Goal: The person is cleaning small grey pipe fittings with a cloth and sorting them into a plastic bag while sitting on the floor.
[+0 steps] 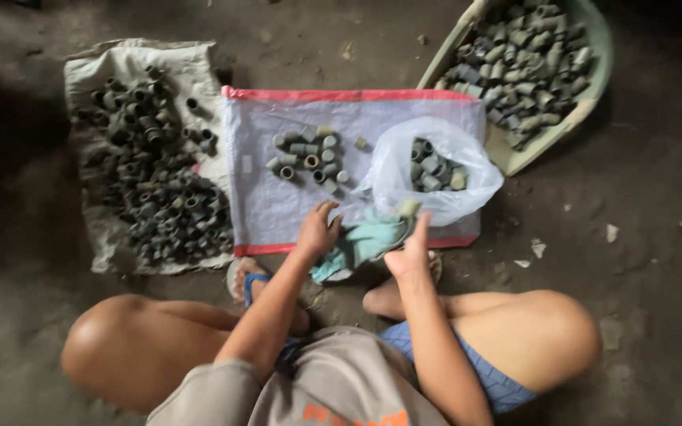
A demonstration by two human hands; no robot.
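Gripping a teal rag (365,241), both hands' fingers (327,213) beside clear plastic bag (436,170) on red-edged white sack (278,197).

My hands work a soft teal cloth (365,241); dull metal sleeves (305,158) lie on woven plastic sacking (270,205), beside a glossy thin plastic bag (436,170).

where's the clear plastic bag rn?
Head view, right of centre: the clear plastic bag lies on the red-edged white mat, just beyond the right hand, below-left of the green basin.
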